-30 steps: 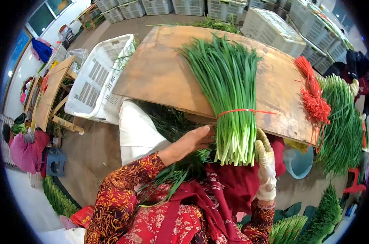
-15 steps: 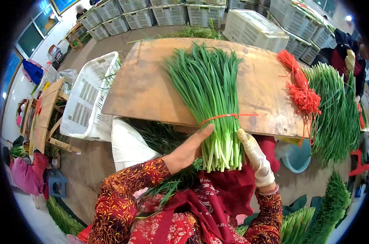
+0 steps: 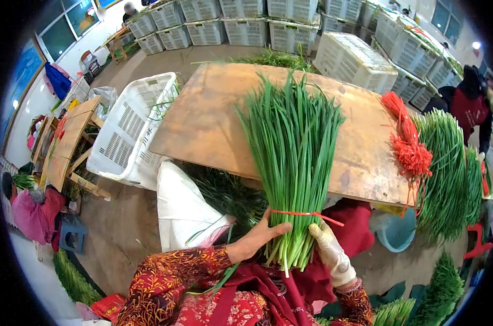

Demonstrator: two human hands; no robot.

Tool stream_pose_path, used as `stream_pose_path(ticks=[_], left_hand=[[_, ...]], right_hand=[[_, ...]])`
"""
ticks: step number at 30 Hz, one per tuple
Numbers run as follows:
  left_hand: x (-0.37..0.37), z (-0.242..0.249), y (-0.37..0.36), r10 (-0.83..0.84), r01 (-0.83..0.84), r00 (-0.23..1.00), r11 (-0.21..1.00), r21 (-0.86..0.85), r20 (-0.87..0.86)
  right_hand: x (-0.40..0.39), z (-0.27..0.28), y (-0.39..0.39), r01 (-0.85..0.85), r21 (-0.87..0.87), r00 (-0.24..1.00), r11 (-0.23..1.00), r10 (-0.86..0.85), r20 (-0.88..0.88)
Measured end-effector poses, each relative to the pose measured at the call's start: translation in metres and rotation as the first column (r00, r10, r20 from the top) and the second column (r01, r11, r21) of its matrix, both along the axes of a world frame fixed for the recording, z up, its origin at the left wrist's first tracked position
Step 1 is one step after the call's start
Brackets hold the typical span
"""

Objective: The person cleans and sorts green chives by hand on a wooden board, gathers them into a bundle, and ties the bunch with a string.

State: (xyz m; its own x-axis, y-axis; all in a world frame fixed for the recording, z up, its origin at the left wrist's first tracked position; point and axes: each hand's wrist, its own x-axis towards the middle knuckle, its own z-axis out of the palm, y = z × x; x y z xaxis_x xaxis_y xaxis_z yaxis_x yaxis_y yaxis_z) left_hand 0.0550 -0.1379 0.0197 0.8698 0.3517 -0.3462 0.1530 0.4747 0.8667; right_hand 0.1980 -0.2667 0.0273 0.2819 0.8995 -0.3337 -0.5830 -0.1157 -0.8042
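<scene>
A thick bunch of garlic chives [image 3: 292, 152] lies over the front edge of the wooden board [image 3: 203, 119], its dark leaf tips away from me and its pale cut ends hanging past the edge. Round its lower part runs a red tie [image 3: 298, 213], one loose end sticking out to the right. Bare, my left hand [image 3: 260, 237] clasps the bunch from the left just below the tie, thumb across the front. From the other side my right hand [image 3: 332, 251], in a pale glove, presses its fingers on the stems near the tie.
Red ties [image 3: 406, 141] lie on the board's right end, beside a large heap of chives [image 3: 447, 174]. Below stands a blue bucket [image 3: 397, 231]. To the left are a white crate [image 3: 116, 136] and a white sack [image 3: 184, 209]. Other people work at both sides.
Both hands have drawn the bunch of garlic chives towards my body, so its cut ends hang further past the board's edge. The view has shifted slightly too.
</scene>
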Motion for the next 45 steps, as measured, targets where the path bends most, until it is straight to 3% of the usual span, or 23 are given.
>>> stream_pose_path(ticks=[3,5,7,10,11,13,14,15,16,19,21,25,27,30,32,33,37,41,42,44,45], left_hand=[[0.006,0.001,0.001,0.119,-0.117,0.992,0.992,-0.04,0.038],[0.01,0.001,-0.003,0.136,-0.133,0.99,0.987,0.095,-0.025],[0.013,0.008,-0.005,0.147,-0.145,0.989,0.985,0.098,-0.009],[0.016,0.033,-0.002,0.175,-0.174,0.981,0.985,-0.023,0.085],[0.019,0.042,0.002,0.172,-0.171,0.981,0.985,-0.016,0.093],[0.027,0.059,0.012,0.201,-0.218,0.958,0.974,0.066,0.204],[0.033,0.076,0.019,0.179,-0.213,0.952,0.97,0.116,0.249],[0.04,0.085,0.032,0.148,-0.214,0.964,0.924,0.316,0.22],[0.051,0.103,0.04,0.127,-0.231,0.936,0.926,0.3,0.328],[0.09,0.117,0.084,-0.053,-0.258,0.863,0.81,0.526,0.503],[0.113,0.127,0.108,-0.117,-0.261,0.836,0.776,0.574,0.537],[0.139,0.124,0.134,-0.213,-0.132,0.901,0.694,0.707,0.377],[0.15,0.088,0.142,-0.245,-0.053,0.912,0.726,0.686,0.33],[0.152,0.046,0.141,-0.225,-0.014,0.94,0.724,0.689,0.256],[0.152,0.038,0.142,-0.206,-0.022,0.935,0.777,0.629,0.288],[0.149,0.034,0.145,-0.205,-0.011,0.938,0.786,0.618,0.278],[0.148,0.021,0.156,-0.263,0.021,0.95,0.596,0.803,0.17],[0.144,0.037,0.154,-0.278,0.066,0.959,0.407,0.911,0.055],[0.142,0.047,0.153,-0.274,0.067,0.96,0.412,0.909,0.053],[0.139,0.062,0.155,-0.267,0.305,0.943,0.451,0.839,-0.199],[0.142,0.061,0.165,-0.266,0.305,0.943,0.453,0.838,-0.199]], right_hand=[[-0.001,0.0,0.009,0.072,-0.018,0.997,0.997,-0.072,0.01],[-0.008,0.004,0.013,0.138,0.016,0.99,0.99,-0.138,0.0],[-0.011,0.01,0.017,0.171,0.03,0.985,0.985,-0.17,-0.026],[-0.011,0.025,0.025,0.218,0.079,0.975,0.973,-0.22,0.011],[-0.008,0.034,0.029,0.221,0.112,0.968,0.969,-0.232,0.095],[0.0,0.052,0.041,0.236,0.202,0.902,0.951,-0.292,0.319],[0.013,0.052,0.045,0.214,0.162,0.875,0.963,-0.263,0.406],[0.028,0.053,0.048,0.197,0.118,0.842,0.973,-0.229,0.488],[0.038,0.071,0.055,0.143,0.176,0.864,0.974,-0.209,0.457],[0.066,0.13,0.081,0.072,0.386,0.889,0.92,-0.234,0.393],[0.097,0.131,0.098,0.014,0.426,0.803,0.904,-0.264,0.534],[0.121,0.128,0.106,-0.067,0.387,0.746,0.92,-0.212,0.631],[0.132,0.073,0.097,-0.045,0.226,0.743,0.973,-0.118,0.659],[0.13,0.021,0.114,0.046,0.46,0.698,0.886,-0.358,0.62],[0.15,-0.007,0.129,0.049,0.424,0.804,0.904,-0.288,0.52],[0.152,-0.008,0.129,0.058,0.411,0.81,0.91,-0.284,0.514],[0.156,0.002,0.131,0.026,0.42,0.869,0.907,-0.229,0.439],[0.137,0.03,0.122,0.131,0.192,0.886,0.973,-0.202,0.417],[0.14,0.027,0.123,0.12,0.244,0.87,0.962,-0.22,0.44],[0.137,0.026,0.125,0.14,0.364,0.858,0.921,-0.297,0.42],[0.138,0.026,0.127,0.134,0.354,0.854,0.925,-0.289,0.433]])
